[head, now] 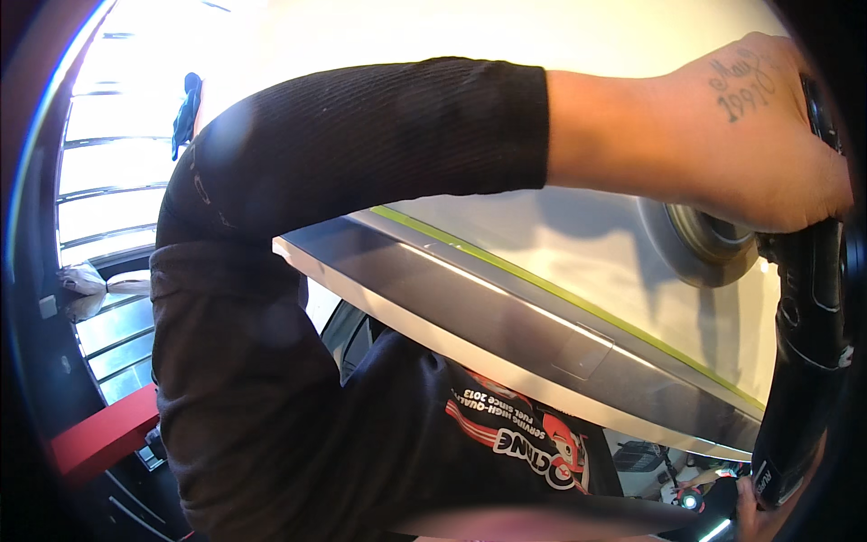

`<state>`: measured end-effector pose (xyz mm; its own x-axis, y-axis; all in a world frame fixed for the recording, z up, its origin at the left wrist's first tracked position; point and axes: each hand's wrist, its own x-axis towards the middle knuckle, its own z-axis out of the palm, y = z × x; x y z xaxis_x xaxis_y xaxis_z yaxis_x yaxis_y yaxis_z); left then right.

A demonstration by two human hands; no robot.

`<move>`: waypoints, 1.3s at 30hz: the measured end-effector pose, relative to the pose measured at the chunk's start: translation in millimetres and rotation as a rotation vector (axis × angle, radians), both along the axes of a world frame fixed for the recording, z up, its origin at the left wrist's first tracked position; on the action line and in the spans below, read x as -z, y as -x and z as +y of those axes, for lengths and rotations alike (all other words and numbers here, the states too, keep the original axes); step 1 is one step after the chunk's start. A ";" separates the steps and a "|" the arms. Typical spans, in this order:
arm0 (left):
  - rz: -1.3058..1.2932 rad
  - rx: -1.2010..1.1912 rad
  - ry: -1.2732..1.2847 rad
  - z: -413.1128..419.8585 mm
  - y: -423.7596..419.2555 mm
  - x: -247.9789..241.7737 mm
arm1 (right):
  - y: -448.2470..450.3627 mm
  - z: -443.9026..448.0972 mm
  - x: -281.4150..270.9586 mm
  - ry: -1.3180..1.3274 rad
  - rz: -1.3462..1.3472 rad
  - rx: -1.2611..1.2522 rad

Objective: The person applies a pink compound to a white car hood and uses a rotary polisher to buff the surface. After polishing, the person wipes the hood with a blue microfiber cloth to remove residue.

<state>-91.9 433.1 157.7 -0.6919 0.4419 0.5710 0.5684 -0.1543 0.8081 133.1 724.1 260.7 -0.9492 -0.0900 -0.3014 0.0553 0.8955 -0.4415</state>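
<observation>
My left hand (758,135), at the end of a dark ribbed sleeve, is closed over the head end of a black Rupes polisher (809,305). At the lower right, my right hand (748,508) grips the rear of the polisher's body; most of that hand is hidden. The round backing plate and pad (701,244) lie against a cream-white, glossy vehicle panel (562,230). A yellow-green strip of tape (515,271) runs along the panel's edge, beside a dark glossy trim band (488,291) with a rectangular seam. My forearm hides part of the panel.
Below the trim band runs a pale edge (433,332), close to my printed dark shirt (406,433). At left are bright segmented windows (115,162) and a red beam (101,430). A lit lamp (689,501) shows in the cluttered background at lower right.
</observation>
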 end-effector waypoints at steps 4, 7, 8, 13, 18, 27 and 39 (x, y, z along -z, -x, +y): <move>0.015 0.005 0.027 -4.1 2.4 1.3 | -5.5 6.9 -15.3 -0.023 0.004 0.032; 0.014 0.000 0.041 -24.3 4.5 0.6 | -0.5 5.4 -22.0 -0.029 0.025 0.020; 0.011 -0.006 0.045 -34.5 4.9 -1.4 | 2.8 3.6 -23.5 -0.029 0.030 0.005; -0.345 0.179 -0.090 -123.3 -1.4 -20.8 | 34.5 -34.6 -22.6 -0.009 0.066 -0.130; -0.471 -0.211 -0.332 -224.2 -15.9 -2.5 | 88.9 -118.0 -21.9 0.021 0.106 -0.325; -0.430 -0.534 -0.382 -413.1 20.3 16.3 | 151.6 -237.8 -70.5 -0.107 0.134 -0.578; -0.500 -0.291 -0.286 -325.6 87.9 -2.7 | 179.2 -238.5 -100.8 -0.236 -0.192 -0.194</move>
